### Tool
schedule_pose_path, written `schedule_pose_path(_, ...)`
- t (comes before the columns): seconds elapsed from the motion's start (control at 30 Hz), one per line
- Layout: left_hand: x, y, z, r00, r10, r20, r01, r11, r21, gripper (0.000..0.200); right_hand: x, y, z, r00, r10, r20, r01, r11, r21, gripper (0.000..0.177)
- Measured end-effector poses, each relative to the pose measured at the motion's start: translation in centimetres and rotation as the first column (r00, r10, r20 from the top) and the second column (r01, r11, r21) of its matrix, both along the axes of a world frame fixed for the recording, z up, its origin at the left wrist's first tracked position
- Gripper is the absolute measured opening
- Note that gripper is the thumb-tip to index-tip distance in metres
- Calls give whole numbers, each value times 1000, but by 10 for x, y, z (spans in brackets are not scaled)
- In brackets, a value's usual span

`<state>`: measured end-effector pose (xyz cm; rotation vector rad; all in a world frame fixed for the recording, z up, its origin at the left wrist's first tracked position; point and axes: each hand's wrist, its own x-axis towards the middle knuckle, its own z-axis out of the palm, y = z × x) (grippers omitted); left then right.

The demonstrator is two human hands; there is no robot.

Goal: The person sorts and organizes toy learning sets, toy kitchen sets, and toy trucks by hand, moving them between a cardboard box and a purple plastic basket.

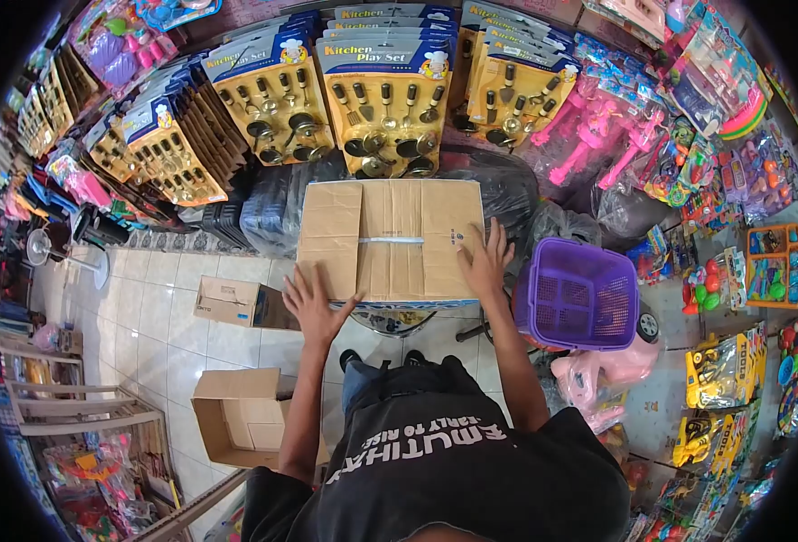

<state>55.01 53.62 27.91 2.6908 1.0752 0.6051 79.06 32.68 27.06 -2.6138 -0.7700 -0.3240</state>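
A brown cardboard box (392, 206) with its top flaps folded down lies in front of me. A short whitish strip (391, 240) crosses the middle of its top. With fingers spread, my left hand (316, 302) rests on the box's near left corner. My right hand (486, 262) lies along the right edge, its fingers also spread and reaching onto the top. Neither hand holds anything. Under the box's near edge, part of a round support (392, 325) shows; the rest is hidden.
Kitchen play set packs (386, 90) hang behind the box. A purple basket (582, 294) stands close to my right hand. An open carton (241, 417) and a smaller carton (236, 302) sit on the tiled floor at left. Bagged toys (724, 370) hang at right.
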Motion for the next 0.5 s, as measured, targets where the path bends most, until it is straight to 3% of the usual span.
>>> schedule_pose_path(0.03, 6, -3, 3, 994, -14, -105, 18, 999, 35, 100, -7, 1, 6, 998, 56, 17, -56, 998, 25, 57)
schedule_pose_path(0.17, 21, -2, -2, 994, -13, -109, 5, 998, -68, 98, -35, 9, 13, 973, 229, -7, -229, 973, 30, 64)
schedule_pose_path(0.23, 20, 0, 4, 1000, 1, -30, -3, 996, -94, 90, -44, 12, 10, 967, 254, -11, -254, 967, 22, 67)
schedule_pose_path(0.3, 13, 9, 8, 998, -54, 44, 63, 968, -244, 83, -48, 15, 9, 958, 285, -26, -286, 958, -10, 70)
schedule_pose_path(0.33, 8, 14, 12, 991, -39, 127, 77, 948, -309, 76, -48, 15, 9, 959, 282, -20, -282, 959, 2, 73)
schedule_pose_path(0.37, 3, 23, 17, 934, -64, 352, 215, 888, -407, 64, -46, 15, 9, 958, 286, -19, -286, 958, 1, 73)
schedule_pose_path(0.43, -6, 32, 40, 797, 136, 588, 344, 698, -628, 48, -46, 13, 13, 955, 295, -43, -295, 955, 3, 76)
schedule_pose_path(0.47, -11, 46, 39, 786, 144, 601, 357, 688, -632, 43, -46, 13, 13, 954, 296, -41, -296, 955, 6, 77)
schedule_pose_path(0.5, -18, 64, 16, 692, 192, 696, 468, 614, -635, 46, -48, 12, 12, 951, 305, -50, -305, 952, 6, 77)
